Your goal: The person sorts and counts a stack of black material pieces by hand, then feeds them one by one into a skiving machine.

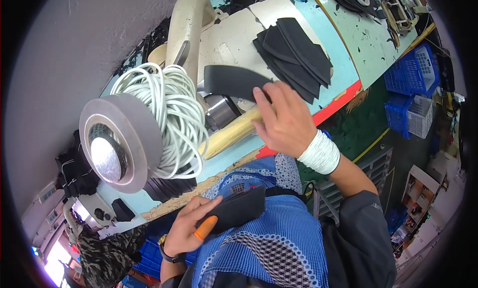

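Observation:
My left hand point(188, 229), with an orange finger cot on the thumb, is closed around a stack of thin black pieces point(241, 207) in front of my apron. My right hand point(288, 119) is over the machine's front edge, its fingers pinching the right end of a curved black strip point(231, 81). The strip's left end reaches a dark metal cylinder point(222, 111) of the machine. Below my right fingers runs a yellowish wrapped bar point(231, 134). Right of the strip, a fanned pile of similar black pieces point(294, 56) lies on the white machine bed point(231, 36).
A large grey wheel point(144, 138) and a bundle of white cord point(172, 116) stand left of my hands. Behind them rises the cream machine arm point(184, 34). Blue crates point(411, 71) are at the right. Another person's camouflage sleeve point(107, 253) shows at lower left.

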{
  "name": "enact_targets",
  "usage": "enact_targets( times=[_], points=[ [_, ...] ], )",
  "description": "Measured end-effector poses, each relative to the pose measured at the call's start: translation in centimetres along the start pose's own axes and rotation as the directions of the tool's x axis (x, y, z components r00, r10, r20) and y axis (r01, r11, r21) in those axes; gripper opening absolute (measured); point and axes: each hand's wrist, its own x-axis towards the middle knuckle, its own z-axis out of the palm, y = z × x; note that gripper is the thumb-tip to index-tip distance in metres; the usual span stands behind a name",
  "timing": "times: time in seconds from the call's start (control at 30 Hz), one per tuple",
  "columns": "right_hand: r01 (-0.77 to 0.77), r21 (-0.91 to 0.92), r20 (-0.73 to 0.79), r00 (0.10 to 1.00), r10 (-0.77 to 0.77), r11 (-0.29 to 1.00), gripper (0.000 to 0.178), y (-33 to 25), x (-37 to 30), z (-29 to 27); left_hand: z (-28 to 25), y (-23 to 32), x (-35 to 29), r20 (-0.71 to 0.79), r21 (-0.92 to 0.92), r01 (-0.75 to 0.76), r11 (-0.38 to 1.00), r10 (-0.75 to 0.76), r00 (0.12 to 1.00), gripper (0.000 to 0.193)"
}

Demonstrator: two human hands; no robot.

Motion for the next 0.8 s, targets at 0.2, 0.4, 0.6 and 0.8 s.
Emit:
enact_targets(
  times=[0.2,0.4,0.6,0.8],
  points=[
    [0.008,0.086,-0.015,1.0,-0.007,0.996,0.03,1.8,-0.3,-0.6,0.2,-1.7,1.6,-0.08,-0.127,-0.089,0.988,0.079,0.994,0.02],
    [-0.521,0.468,0.044,0.82,0.57,0.714,0.029,8.1,0.3,-4.1,-1.5,-2.9,3.6,-0.188,0.014,-0.008,1.0,0.01,0.982,0.015],
    [-0.422,0.379,-0.185,0.838,0.514,0.824,0.016,4.2,-0.1,-5.9,-3.4,-4.6,4.1,-0.253,-0.07,0.008,0.997,-0.025,0.967,0.025],
    [-0.362,0.439,-0.009,0.913,0.407,0.822,0.013,2.7,-0.4,-4.8,-4.6,-5.6,3.9,-0.226,-0.125,0.057,0.991,-0.084,0.97,0.02]
  ],
)
